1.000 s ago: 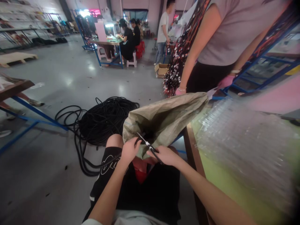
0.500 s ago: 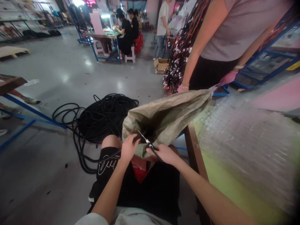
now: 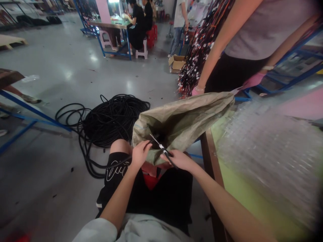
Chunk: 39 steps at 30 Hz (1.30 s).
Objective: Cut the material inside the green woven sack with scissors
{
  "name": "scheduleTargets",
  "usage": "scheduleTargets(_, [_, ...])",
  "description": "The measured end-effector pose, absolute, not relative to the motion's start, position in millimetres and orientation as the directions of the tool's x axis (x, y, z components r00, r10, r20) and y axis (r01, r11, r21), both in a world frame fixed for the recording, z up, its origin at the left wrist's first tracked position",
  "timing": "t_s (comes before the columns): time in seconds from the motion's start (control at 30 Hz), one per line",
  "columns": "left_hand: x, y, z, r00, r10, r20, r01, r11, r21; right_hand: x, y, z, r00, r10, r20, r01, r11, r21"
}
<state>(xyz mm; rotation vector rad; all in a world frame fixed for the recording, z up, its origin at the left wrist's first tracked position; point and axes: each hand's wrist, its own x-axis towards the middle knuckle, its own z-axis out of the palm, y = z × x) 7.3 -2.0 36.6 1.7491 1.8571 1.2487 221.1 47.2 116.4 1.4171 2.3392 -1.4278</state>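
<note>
L hand (image 3: 140, 154) grips black cord (image 3: 111, 166) tight; R hand (image 3: 180, 159) is curled round scissors (image 3: 164, 150). Both are nr the bag (image 3: 196, 124), L & near side. Vs. a sec ago, view's lower, same grips.

I get dim, hazy feed: lamp (image 3: 113, 1) glares at top edge, floor (image 3: 50, 67) shows pale glare upper left, clear plastic (image 3: 264, 151) blurred at right, right corners dark.

The scissors (image 3: 165, 151) have bright metal blades (image 3: 154, 138), the sack (image 3: 174, 112) looks like creased, matt woven plastic, the coiled cable (image 3: 113, 122) smooth and rubbery, the floor (image 3: 75, 77) glossy.
</note>
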Motion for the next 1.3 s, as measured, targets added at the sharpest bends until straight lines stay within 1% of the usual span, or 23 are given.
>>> scheduleTargets(0.07, [5.4, -2.2, 35.6, -0.247, 0.893, 0.375, 0.658, -0.13, 0.742, 220.3, 46.6, 115.4, -0.595, 0.666, -0.451, 0.709, 0.169, -0.685])
scheduleTargets(0.2, [3.6, -3.6, 31.2, -0.287, 0.847, 0.447, 0.712, -0.124, 0.692, 218.9, 44.1, 113.4, -0.547, 0.638, -0.541, 0.771, 0.134, -0.622])
scheduleTargets(0.27, [4.0, -4.5, 29.6, -0.281, 0.835, 0.474, 0.738, -0.128, 0.663, 218.9, 43.2, 112.0, -0.554, 0.615, -0.561, 0.761, 0.102, -0.641])
scheduleTargets(0.37, [5.2, -5.1, 30.2, -0.254, 0.823, 0.508, 0.755, -0.16, 0.636, 218.9, 43.1, 110.9, -0.601, 0.61, -0.517, 0.711, 0.111, -0.695])
scheduleTargets(0.43, [5.5, -5.0, 32.4, -0.241, 0.827, 0.508, 0.743, -0.18, 0.645, 218.6, 43.5, 112.9, -0.607, 0.622, -0.495, 0.707, 0.139, -0.694])
scheduleTargets(0.5, [4.4, -4.4, 34.2, -0.243, 0.847, 0.472, 0.706, -0.179, 0.685, 218.3, 43.6, 117.1, -0.58, 0.646, -0.496, 0.738, 0.16, -0.656])
scheduleTargets(0.57, [1.8, -3.2, 34.3, -0.248, 0.884, 0.397, 0.647, -0.154, 0.747, 218.1, 43.2, 121.5, -0.552, 0.674, -0.491, 0.765, 0.175, -0.62])
scheduleTargets(0.73, [-6.7, 0.8, 31.8, -0.206, 0.957, 0.205, 0.508, -0.075, 0.858, 216.1, 42.9, 122.0, -0.531, 0.712, -0.459, 0.762, 0.163, -0.627])
scheduleTargets(0.83, [-9.2, -0.1, 36.9, -0.137, 0.985, 0.107, 0.454, -0.033, 0.89, 215.9, 43.0, 120.5, -0.54, 0.714, -0.445, 0.757, 0.181, -0.628])
scheduleTargets(0.93, [-9.2, -1.5, 43.4, -0.114, 0.991, 0.074, 0.462, -0.013, 0.887, 217.7, 42.5, 123.0, -0.54, 0.704, -0.461, 0.77, 0.194, -0.607])
scheduleTargets(1.0, [-8.6, -1.2, 44.6, -0.142, 0.986, 0.086, 0.493, -0.005, 0.87, 219.3, 43.0, 124.4, -0.533, 0.696, -0.481, 0.783, 0.192, -0.592])
scheduleTargets(1.1, [-8.2, 0.0, 42.2, -0.219, 0.964, 0.148, 0.537, -0.007, 0.843, 220.2, 44.5, 122.8, -0.541, 0.686, -0.487, 0.774, 0.179, -0.607])
scheduleTargets(1.17, [-8.1, 0.3, 40.0, -0.263, 0.939, 0.224, 0.577, -0.033, 0.816, 219.7, 45.0, 121.1, -0.549, 0.689, -0.473, 0.765, 0.187, -0.617])
scheduleTargets(1.3, [-6.7, -0.7, 37.8, -0.263, 0.887, 0.379, 0.675, -0.112, 0.73, 218.1, 44.2, 124.2, -0.54, 0.684, -0.491, 0.788, 0.204, -0.581])
